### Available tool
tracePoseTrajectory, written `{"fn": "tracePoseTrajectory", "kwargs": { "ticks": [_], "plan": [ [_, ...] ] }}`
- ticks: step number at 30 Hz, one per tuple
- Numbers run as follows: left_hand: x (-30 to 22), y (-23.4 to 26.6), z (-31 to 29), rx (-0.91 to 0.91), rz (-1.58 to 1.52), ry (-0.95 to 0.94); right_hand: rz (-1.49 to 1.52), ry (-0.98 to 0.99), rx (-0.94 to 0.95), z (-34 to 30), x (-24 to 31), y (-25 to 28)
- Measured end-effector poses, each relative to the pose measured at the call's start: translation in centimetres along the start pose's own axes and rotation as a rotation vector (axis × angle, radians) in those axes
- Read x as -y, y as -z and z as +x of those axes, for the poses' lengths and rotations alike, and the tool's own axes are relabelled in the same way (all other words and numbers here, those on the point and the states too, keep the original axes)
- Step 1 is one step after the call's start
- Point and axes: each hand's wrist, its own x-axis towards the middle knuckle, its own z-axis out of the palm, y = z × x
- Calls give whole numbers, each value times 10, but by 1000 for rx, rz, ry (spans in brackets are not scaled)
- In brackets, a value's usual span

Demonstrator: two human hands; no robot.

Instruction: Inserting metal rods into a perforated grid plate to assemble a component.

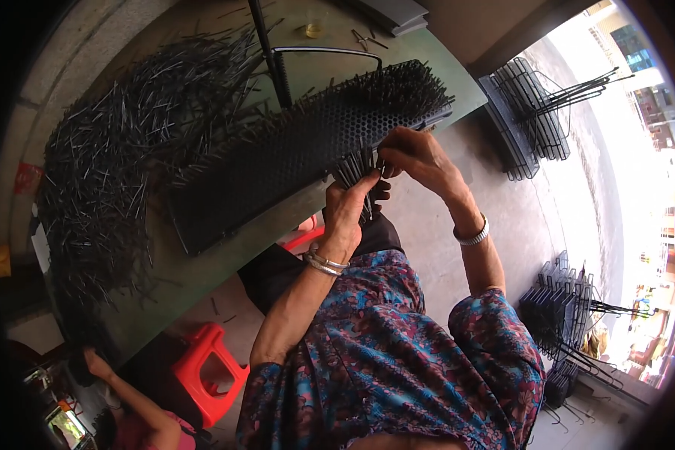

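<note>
My left hand (345,210) is closed around a bundle of thin black rods (352,171), thumb lying across them. Right beside it, my right hand (421,161) has its fingertips pinched at the bundle's side, where a thin black rod shows between them. Just beyond both hands lies a long black tray (232,187) with a honeycomb of small holes. Many short black rods (382,94) stand upright in its far right part, and a thinner row runs along its far edge. The ends of my right fingers are partly hidden.
A large heap of loose black rods (112,157) covers the left of the green table (165,307). A glass (313,30) and pliers (364,41) lie at the back. Wire racks (525,112) stand right. A red stool (210,375) and another person's arm (139,405) are lower left.
</note>
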Motion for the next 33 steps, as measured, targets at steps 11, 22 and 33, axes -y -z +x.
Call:
{"fn": "tracePoseTrajectory", "kwargs": {
  "ticks": [11,22,33],
  "plan": [
    [16,11,27,61,-273,145,-402,234,-662,19,2,22],
    [15,5,23,6,-337,166,-414,301,-609,36,-20,27],
    [15,9,21,44,-237,135,-752,299,-660,46,-23,23]
  ]
}}
